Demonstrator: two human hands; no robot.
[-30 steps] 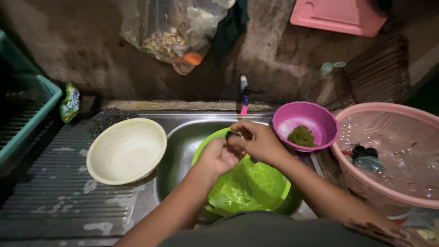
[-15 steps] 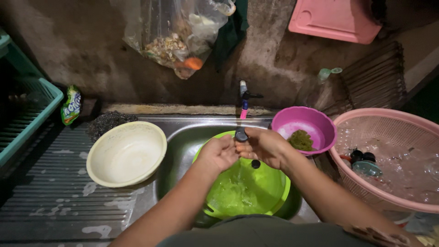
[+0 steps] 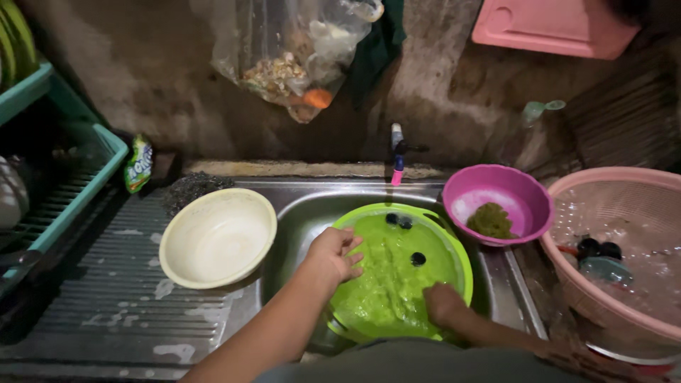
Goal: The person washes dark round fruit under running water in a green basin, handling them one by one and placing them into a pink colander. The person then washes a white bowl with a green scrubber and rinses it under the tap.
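Observation:
A bright green basin (image 3: 454, 241) sits in the steel sink (image 3: 298, 206), filled with cloudy water and three small dark round things (image 3: 418, 259). My left hand (image 3: 333, 254) rests on the basin's left rim, fingers spread. Inside the basin, at its near right, my right hand (image 3: 443, 303) is down in the water with its fingers curled; what it holds, if anything, is hidden. A tap (image 3: 397, 152) stands at the back wall above the basin.
A cream bowl (image 3: 217, 237) stands on the ribbed drainboard at left. A purple bowl (image 3: 525, 195) with a green scrubber (image 3: 490, 220) is at right, beside a pink basket (image 3: 624, 206). A teal dish rack (image 3: 53, 191) is far left. A plastic bag (image 3: 291, 53) hangs on the wall.
Both hands were together near the tap over the basin. Now they have separated: the left went to the basin's rim, the right went down into the water at the near side.

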